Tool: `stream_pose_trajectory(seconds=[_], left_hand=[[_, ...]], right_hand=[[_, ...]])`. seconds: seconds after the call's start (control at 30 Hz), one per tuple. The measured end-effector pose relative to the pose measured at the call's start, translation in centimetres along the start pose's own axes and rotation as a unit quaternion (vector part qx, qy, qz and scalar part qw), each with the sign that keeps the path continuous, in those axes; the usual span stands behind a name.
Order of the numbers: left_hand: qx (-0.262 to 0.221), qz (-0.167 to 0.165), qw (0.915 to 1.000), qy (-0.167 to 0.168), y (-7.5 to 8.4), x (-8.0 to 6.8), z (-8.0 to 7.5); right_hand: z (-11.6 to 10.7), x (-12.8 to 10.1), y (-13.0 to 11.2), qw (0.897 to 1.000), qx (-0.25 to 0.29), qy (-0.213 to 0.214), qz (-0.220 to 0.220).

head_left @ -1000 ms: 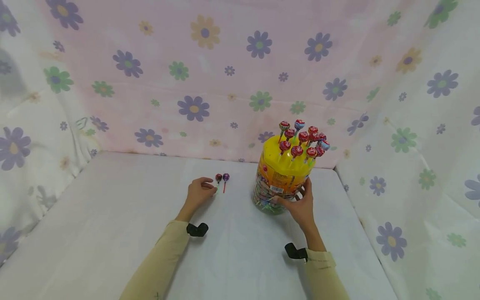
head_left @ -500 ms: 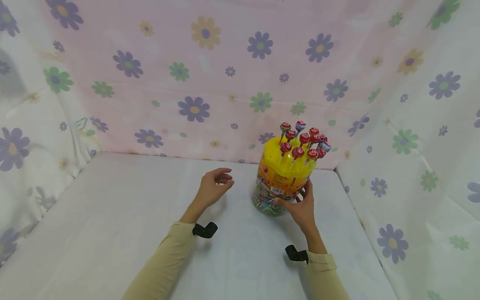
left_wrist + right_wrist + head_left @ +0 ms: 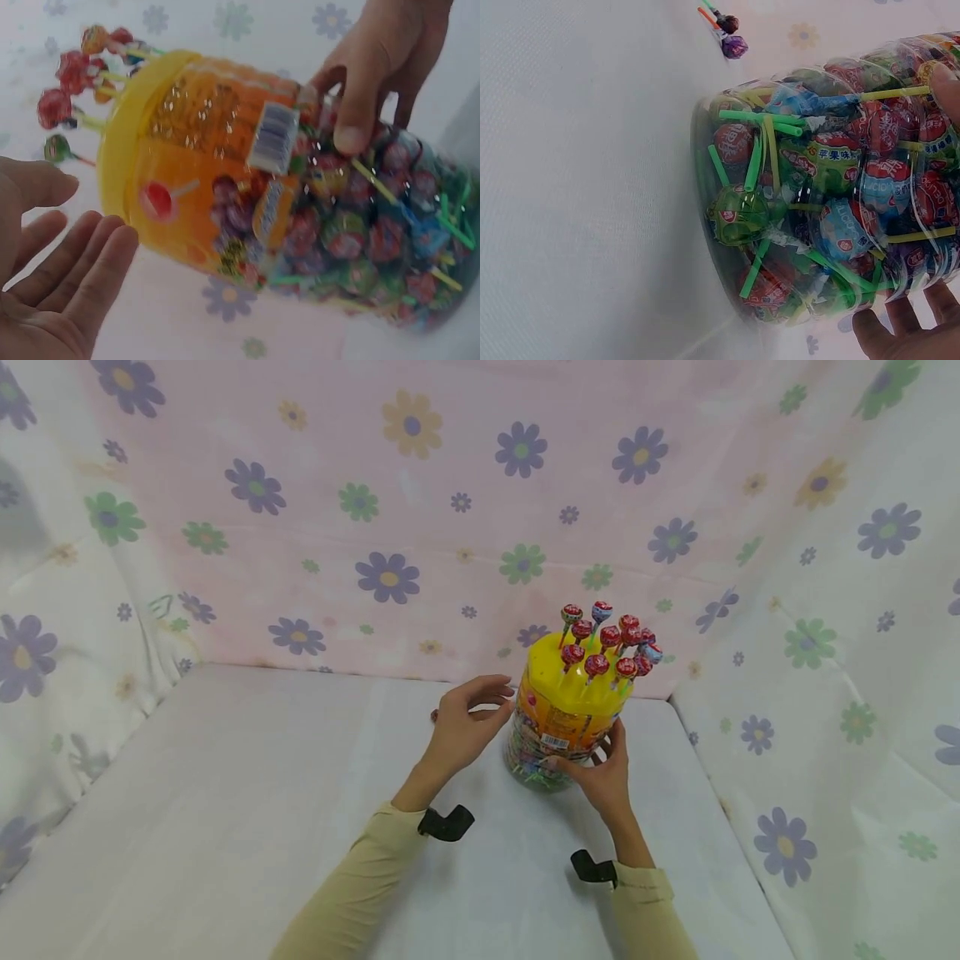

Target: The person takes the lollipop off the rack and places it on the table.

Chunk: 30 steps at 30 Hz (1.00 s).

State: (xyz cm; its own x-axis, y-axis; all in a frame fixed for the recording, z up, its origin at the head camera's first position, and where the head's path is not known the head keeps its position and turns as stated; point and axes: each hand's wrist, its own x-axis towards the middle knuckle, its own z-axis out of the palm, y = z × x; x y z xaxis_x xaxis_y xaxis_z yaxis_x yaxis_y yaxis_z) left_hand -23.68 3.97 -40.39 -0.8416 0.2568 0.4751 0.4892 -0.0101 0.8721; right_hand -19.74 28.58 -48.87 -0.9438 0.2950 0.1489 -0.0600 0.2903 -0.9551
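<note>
A clear plastic jar (image 3: 555, 722) full of wrapped lollipops stands on the table, its label orange. Several lollipops (image 3: 597, 667) are stuck upright in its yellow lid (image 3: 576, 693). My right hand (image 3: 603, 777) grips the jar's lower side, thumb at the front and fingers behind. Beside the lid on the left is my left hand (image 3: 467, 727), fingers loosely bent and holding nothing; in the left wrist view its fingertips (image 3: 120, 232) come right up to the lid's edge. Two lollipops (image 3: 733, 46) lie on the table, mostly hidden behind the left hand in the head view.
A white cloth covers the table (image 3: 225, 793). Behind it hangs a pink flowered curtain (image 3: 420, 527), with white flowered cloth (image 3: 825, 693) at the sides. Each wrist carries a black camera mount (image 3: 447, 823).
My left hand has moved right from the two loose lollipops to the jar's left side, with nothing in it. The right hand keeps its grip, and the jar stays in place.
</note>
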Motion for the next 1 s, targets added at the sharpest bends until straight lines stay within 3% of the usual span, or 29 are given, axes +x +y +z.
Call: stream_pose_trajectory(seconds=[0.27,0.4,0.57,0.73,1.0], left_hand=[[-0.007,0.097,0.9951,0.016,2.4,2.0,2.4],[-0.023,0.101,0.9946,0.006,3.2,2.7,3.3],[-0.035,0.098,0.9945,-0.007,3.8,3.0,4.2],[-0.033,0.117,0.9926,-0.012,3.8,3.3,4.8],[-0.025,0.130,0.9911,-0.007,3.4,4.0,5.3]], right_hand=[[0.0,-0.8,-2.7,1.000,-0.004,-0.007,0.018],[0.0,-1.1,-3.5,1.000,-0.005,-0.011,0.009],[0.0,-0.5,-1.1,1.000,-0.001,-0.009,0.007],[-0.1,-0.1,0.7,1.000,-0.005,0.000,-0.014],[0.0,0.1,1.0,1.000,-0.014,0.005,-0.026]])
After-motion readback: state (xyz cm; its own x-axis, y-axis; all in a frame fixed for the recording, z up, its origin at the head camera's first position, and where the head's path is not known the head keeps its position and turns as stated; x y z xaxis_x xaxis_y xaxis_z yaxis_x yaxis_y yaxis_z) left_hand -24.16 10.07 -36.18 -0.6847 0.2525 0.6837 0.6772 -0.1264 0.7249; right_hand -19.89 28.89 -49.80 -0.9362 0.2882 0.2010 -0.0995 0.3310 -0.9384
